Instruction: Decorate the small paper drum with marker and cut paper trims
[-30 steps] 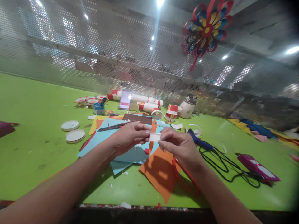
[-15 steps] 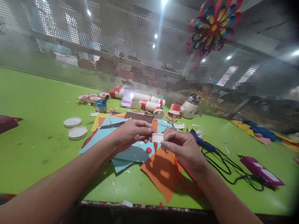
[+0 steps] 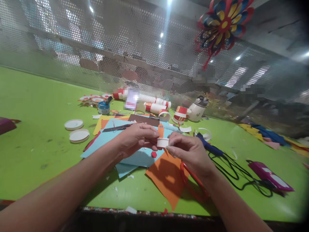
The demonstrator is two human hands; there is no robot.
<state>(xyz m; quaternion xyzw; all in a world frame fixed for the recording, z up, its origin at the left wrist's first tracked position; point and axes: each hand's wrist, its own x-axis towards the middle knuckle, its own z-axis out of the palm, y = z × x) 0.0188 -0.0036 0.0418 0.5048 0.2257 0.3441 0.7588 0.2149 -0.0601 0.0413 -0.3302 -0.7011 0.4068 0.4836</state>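
Note:
Above the sheets of paper, my left hand (image 3: 138, 138) and my right hand (image 3: 189, 149) pinch a small white paper ring (image 3: 163, 142) from its two sides. An orange paper piece (image 3: 161, 130) with two dark dots passes by the ring, its rounded end above and a thin tip below. Under the hands are light blue sheets (image 3: 130, 158) with a small red hexagon (image 3: 154, 154) on them. An orange sheet (image 3: 164, 180) lies nearer to me, with the hands' shadow on it.
Red-handled scissors (image 3: 193, 183) lie below my right hand. A blue tool (image 3: 210, 145) with black cable and a purple box (image 3: 271, 175) are at right. White lids (image 3: 79, 136), a blue jar (image 3: 104, 108), paper cups (image 3: 180, 114) and a bottle (image 3: 198, 109) stand around.
The orange piece has shifted slightly within the ring: its top sits a little lower and its bottom tip has swung to the right. Both hands keep their hold.

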